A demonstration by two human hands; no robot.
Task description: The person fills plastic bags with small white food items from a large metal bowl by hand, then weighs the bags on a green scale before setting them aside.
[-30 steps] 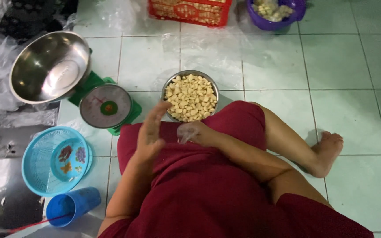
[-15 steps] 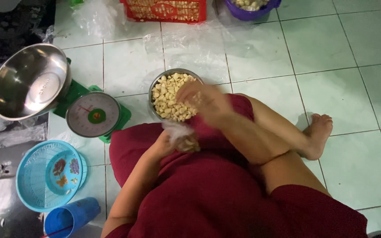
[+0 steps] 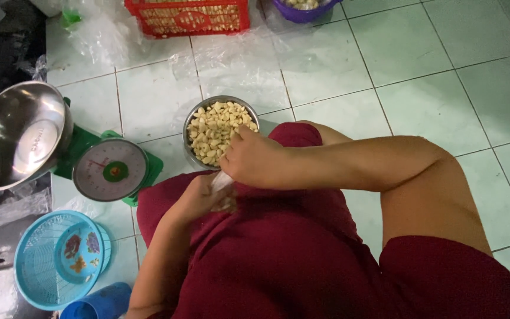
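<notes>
Scooping pale peeled cloves out of the steel bowl (image 3: pixel 219 131) and into a small clear plastic bag (image 3: pixel 222 184) looks to be the step in hand; the bowl stands on the tiled floor (image 3: pixel 420 77) just in front of the knees, touching the maroon cloth of the lap; the right hand (image 3: pixel 254 159) lies curled over the bowl's near rim, fingers bent inward, though whether they have hold of any cloves cannot be told; the left hand (image 3: pixel 199 198) is closed around the bag, held against the lap just below the right hand; the next move, by my judgement, calls for keeping the bag's mouth open under the right hand; half a second earlier the right hand was a blur in motion above the bowl, and now it has settled lower at the rim.
</notes>
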